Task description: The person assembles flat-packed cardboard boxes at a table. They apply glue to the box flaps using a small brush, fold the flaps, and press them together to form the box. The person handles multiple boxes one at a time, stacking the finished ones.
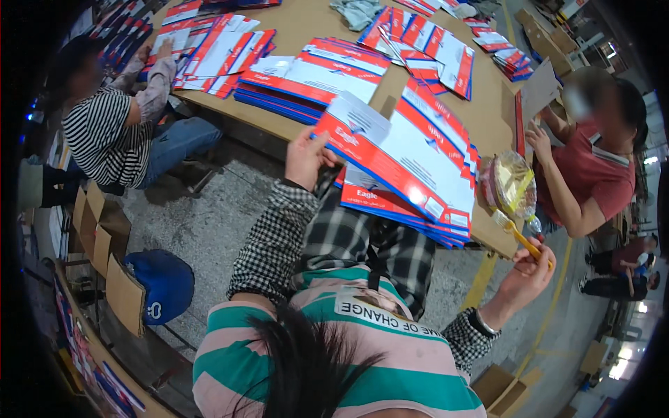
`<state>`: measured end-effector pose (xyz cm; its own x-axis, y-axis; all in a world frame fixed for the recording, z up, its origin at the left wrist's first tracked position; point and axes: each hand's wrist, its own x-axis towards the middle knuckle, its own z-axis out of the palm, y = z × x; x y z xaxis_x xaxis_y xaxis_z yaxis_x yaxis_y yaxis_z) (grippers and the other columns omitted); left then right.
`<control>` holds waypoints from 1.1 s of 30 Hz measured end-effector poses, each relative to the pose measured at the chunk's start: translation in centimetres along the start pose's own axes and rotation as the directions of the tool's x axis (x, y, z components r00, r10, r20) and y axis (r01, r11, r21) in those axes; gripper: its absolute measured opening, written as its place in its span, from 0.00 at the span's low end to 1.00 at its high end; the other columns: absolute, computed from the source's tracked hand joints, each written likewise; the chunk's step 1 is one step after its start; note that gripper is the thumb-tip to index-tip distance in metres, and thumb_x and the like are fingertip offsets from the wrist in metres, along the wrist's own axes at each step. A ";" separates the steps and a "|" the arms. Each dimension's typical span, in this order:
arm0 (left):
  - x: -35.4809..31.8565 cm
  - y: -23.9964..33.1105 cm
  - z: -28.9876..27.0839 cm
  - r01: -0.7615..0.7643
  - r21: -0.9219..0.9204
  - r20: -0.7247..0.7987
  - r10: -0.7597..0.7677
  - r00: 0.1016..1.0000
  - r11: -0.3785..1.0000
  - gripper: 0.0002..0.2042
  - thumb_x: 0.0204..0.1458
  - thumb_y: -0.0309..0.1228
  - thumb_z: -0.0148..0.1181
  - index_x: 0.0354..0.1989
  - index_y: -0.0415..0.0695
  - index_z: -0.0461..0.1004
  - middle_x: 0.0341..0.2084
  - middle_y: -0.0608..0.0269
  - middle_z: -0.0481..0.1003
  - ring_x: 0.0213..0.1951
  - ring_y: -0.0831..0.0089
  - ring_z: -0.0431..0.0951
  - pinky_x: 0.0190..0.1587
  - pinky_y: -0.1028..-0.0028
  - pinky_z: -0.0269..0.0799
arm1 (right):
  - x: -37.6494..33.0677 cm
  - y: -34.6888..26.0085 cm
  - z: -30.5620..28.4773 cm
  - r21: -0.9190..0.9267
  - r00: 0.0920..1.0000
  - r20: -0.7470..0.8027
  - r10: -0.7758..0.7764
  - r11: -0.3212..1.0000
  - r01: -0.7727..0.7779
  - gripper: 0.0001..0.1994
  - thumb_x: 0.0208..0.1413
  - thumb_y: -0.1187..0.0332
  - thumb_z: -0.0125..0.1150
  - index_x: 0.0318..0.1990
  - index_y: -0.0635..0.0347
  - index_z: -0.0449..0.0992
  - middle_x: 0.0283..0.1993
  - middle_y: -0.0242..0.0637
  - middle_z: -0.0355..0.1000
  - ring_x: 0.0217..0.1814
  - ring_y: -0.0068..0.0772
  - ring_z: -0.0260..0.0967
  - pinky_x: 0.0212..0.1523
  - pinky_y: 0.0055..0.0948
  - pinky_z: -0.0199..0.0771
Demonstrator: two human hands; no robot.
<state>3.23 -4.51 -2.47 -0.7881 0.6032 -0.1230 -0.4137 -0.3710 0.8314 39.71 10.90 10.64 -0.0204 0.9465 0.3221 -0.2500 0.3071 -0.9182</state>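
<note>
My left hand [304, 160] grips the left end of a flat printed carton [399, 169], red, white and blue. Thumb on top and fingers beneath, it holds that end raised over more flat cartons [373, 188] at the table edge. To the right, my right hand [524, 279] is closed round the yellow handle of a paintbrush [527, 244]. Its pale bristles point up and left, just off the table corner. Beyond the brush stands a round tub [493, 182] with pale yellow stuff inside.
The brown table [279, 129] carries several stacks of flat cartons [313, 73] and a grey cloth [357, 12]. One co-worker [104, 132] sits at the left, another [592, 167] at the right. A blue-covered seat [160, 285] and open cardboard boxes [101, 223] stand at left.
</note>
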 end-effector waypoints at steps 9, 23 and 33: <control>18.1 11.2 -12.1 -0.132 0.313 -0.472 0.275 0.838 0.941 0.16 0.53 0.27 0.55 0.48 0.31 0.65 0.20 0.59 0.72 0.14 0.76 0.70 0.15 0.78 0.64 | 2.2 -0.6 4.4 0.005 0.998 0.010 -0.056 0.998 0.056 0.08 0.63 0.68 0.44 0.39 0.64 0.67 0.38 0.48 0.72 0.25 0.26 0.67 0.24 0.19 0.67; 29.7 11.0 -20.7 0.425 0.836 -0.477 0.077 0.875 0.346 0.14 0.56 0.29 0.44 0.44 0.40 0.75 0.22 0.55 0.77 0.18 0.74 0.74 0.19 0.73 0.69 | 5.1 3.7 10.0 0.007 0.994 0.103 0.035 0.999 -0.036 0.08 0.63 0.68 0.45 0.40 0.63 0.67 0.37 0.48 0.72 0.25 0.26 0.67 0.24 0.21 0.66; 15.1 4.5 -7.6 -0.217 0.966 0.168 0.294 0.941 0.142 0.15 0.48 0.36 0.61 0.39 0.37 0.75 0.28 0.53 0.76 0.29 0.68 0.76 0.32 0.72 0.72 | 4.8 5.0 6.4 0.016 0.994 0.070 0.080 0.997 -0.081 0.08 0.62 0.69 0.45 0.41 0.65 0.67 0.37 0.52 0.72 0.26 0.30 0.68 0.26 0.24 0.67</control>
<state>-14.03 -2.40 -4.69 -0.7862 0.5776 0.2198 0.5526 0.4978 0.6684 32.15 16.30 9.05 -0.1083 0.9587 0.2629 -0.2626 0.2275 -0.9377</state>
